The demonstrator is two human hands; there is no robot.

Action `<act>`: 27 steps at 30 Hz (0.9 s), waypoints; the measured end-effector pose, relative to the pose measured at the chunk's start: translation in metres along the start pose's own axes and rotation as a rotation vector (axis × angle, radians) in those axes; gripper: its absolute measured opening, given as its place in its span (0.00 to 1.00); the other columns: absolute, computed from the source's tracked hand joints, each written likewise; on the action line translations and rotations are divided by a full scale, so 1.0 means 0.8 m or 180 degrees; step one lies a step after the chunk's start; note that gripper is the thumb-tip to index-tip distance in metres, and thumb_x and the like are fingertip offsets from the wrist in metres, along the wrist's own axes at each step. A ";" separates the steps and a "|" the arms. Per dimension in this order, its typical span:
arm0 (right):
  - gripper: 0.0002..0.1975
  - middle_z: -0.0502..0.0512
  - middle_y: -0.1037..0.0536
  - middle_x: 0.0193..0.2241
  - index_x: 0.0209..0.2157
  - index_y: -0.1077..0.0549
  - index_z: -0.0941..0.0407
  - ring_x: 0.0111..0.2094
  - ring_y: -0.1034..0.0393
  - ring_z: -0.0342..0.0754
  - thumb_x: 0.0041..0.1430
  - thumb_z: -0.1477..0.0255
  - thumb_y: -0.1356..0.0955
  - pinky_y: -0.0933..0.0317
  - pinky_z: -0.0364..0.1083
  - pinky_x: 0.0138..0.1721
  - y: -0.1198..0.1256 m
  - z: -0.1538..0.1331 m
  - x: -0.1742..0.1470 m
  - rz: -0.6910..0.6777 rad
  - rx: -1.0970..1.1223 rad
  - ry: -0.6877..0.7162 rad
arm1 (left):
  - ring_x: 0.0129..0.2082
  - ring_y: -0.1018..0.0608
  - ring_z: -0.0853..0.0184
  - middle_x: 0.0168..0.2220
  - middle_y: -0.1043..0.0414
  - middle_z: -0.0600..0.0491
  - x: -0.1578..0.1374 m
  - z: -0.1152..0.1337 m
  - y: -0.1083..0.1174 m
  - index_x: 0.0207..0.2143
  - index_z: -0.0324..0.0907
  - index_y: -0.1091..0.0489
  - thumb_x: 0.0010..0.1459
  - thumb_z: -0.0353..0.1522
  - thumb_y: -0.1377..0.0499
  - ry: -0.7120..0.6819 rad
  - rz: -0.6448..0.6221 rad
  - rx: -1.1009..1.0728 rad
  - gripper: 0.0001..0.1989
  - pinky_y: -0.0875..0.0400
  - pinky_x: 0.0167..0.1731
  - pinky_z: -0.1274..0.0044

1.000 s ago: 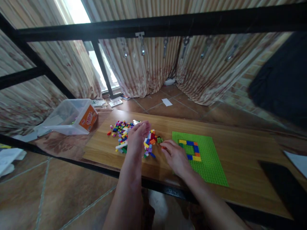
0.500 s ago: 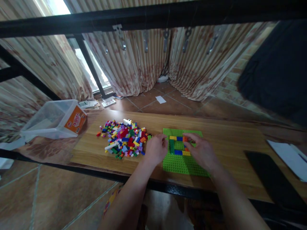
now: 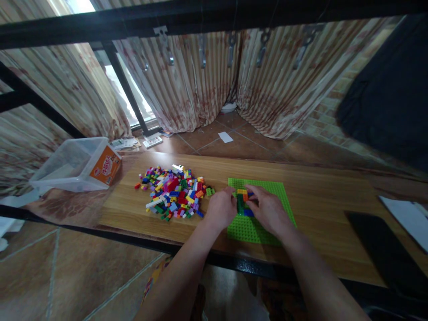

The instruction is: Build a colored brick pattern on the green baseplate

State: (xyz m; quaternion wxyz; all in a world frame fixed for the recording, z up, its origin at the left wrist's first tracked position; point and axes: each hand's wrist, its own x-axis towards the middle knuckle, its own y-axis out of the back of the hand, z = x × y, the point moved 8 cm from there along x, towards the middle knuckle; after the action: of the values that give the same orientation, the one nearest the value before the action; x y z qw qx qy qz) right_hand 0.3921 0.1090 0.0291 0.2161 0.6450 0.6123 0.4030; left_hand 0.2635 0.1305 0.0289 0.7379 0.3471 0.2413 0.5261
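Observation:
A green studded baseplate (image 3: pixel 250 234) lies on the wooden tabletop, bearing a small frame of bricks with a dark green brick (image 3: pixel 240 205) on its left side and a blue brick (image 3: pixel 248 213) at the front. My right hand (image 3: pixel 267 207) reaches over the frame, thumb and fingers closed on an orange brick (image 3: pixel 245 196) by the yellow one at the back. At the frame's left side is my left hand (image 3: pixel 222 207), its fingers drawn together; whatever they may hold is hidden. The right part of the frame is covered by my right hand.
A heap of loose coloured bricks (image 3: pixel 177 196) lies left of the baseplate. Farther left stands a clear plastic bin (image 3: pixel 72 165) with an orange label. A black flat object (image 3: pixel 377 245) and white paper (image 3: pixel 404 218) lie at the right. A dark bar (image 3: pixel 214 18) crosses above.
My right hand has moved left across the frame with the orange brick. My left hand has shifted slightly right, closer to the dark green brick.

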 end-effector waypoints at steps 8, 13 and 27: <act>0.19 0.58 0.21 0.40 0.49 0.28 0.54 0.34 0.24 0.49 0.55 0.74 0.37 0.31 0.54 0.43 0.011 0.007 -0.002 0.0299 0.0227 -0.0126 | 0.41 0.22 0.60 0.42 0.24 0.45 -0.005 0.002 -0.004 0.49 0.40 0.31 0.58 0.28 0.48 -0.0086 -0.0018 0.0225 0.17 0.29 0.43 0.71; 0.17 0.57 0.20 0.37 0.47 0.27 0.54 0.37 0.24 0.51 0.57 0.73 0.38 0.32 0.54 0.44 0.026 0.010 -0.002 0.0612 0.0163 -0.0224 | 0.46 0.27 0.60 0.46 0.29 0.46 -0.018 0.021 -0.004 0.51 0.42 0.32 0.61 0.31 0.48 -0.0442 0.0142 0.0681 0.16 0.31 0.48 0.70; 0.18 0.54 0.18 0.32 0.45 0.26 0.54 0.31 0.24 0.51 0.54 0.76 0.39 0.33 0.51 0.36 0.027 0.019 -0.005 0.0437 -0.0339 -0.0541 | 0.60 0.39 0.49 0.61 0.42 0.40 -0.046 0.043 -0.034 0.61 0.44 0.41 0.62 0.45 0.51 -0.0637 0.0105 0.1303 0.28 0.44 0.56 0.52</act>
State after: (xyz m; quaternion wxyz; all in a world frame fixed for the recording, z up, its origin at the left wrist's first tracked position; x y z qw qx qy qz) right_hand 0.4173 0.1053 0.0358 0.2731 0.7048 0.5238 0.3927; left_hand 0.2927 0.0817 0.0302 0.6637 0.5439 0.2630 0.4411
